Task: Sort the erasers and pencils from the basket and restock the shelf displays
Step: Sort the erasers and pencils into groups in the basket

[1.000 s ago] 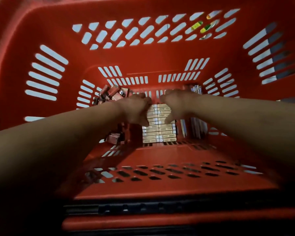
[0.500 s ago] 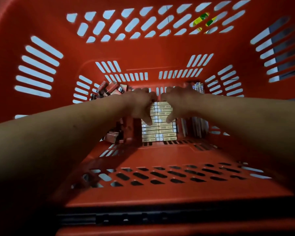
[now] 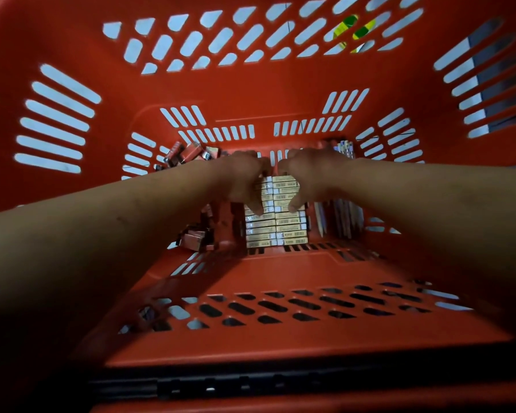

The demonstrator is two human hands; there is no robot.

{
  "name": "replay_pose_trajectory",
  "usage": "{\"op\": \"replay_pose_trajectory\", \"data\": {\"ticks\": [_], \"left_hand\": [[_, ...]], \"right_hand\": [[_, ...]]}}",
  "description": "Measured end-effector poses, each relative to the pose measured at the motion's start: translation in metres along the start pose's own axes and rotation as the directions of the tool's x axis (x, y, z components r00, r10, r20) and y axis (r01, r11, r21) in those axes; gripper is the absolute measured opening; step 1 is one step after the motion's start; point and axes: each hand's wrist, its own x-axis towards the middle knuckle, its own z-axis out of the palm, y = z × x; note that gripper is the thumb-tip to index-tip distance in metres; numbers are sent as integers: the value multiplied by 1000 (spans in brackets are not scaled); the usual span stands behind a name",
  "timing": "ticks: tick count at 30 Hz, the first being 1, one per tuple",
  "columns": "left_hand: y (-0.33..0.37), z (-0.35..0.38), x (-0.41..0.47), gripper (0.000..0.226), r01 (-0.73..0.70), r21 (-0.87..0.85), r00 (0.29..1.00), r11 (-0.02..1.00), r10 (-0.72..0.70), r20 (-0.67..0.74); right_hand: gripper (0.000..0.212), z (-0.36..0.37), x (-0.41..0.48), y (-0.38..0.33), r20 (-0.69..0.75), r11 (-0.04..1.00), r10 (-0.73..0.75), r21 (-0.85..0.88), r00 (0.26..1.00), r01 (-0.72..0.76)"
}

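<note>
Both forearms reach down into the red basket point(image 3: 251, 90), wrists roughly level. Left of floor: loose small red packs point(image 3: 191, 152), jumbled. My left hand point(image 3: 241, 181) curls over the far end of the pale barcoded boxes point(image 3: 276, 226), which sit in two columns at centre floor; its thumb lies on top. My right hand point(image 3: 307, 177) mirrors it, gripping the same stack, knuckles almost touching. Right side: pencils point(image 3: 344, 217), just beside the stack.
</note>
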Motion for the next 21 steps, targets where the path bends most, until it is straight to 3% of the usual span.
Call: {"op": "replay_pose_trajectory", "data": {"ticks": [10, 17, 21], "left_hand": [[5, -6, -7, 79, -19, 20, 1000, 1000, 19, 12], [10, 9, -9, 102, -30, 191, 999, 981, 33, -13], [12, 14, -11, 105, -15, 204, 999, 979, 23, -36]], "right_hand": [[87, 0, 1, 1, -19, 998, -25, -51, 999, 24], [73, 3, -7, -4, -59, 968, -118, -230, 991, 101], [76, 8, -9, -9, -69, 942, -130, -321, 989, 102]]}}
